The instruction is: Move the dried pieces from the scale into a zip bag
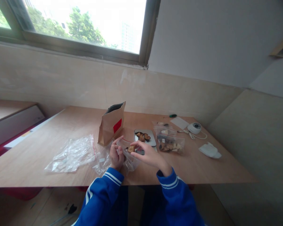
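Observation:
My left hand is closed on the edge of a clear zip bag and keeps its mouth apart. At that mouth, the fingers of my right hand pinch a brown dried slice, whose exact kind I cannot make out. Just beyond my hands lies a small flat scale with several similar dark-edged slices on its plate. An open brown paper pouch with a red label stands upright behind my left hand.
Filled clear bags lie right of the scale. Flat plastic bags spread over the left side. Farther right are a white dome camera with its cable, a crumpled tissue, a white card and a green-handled screwdriver.

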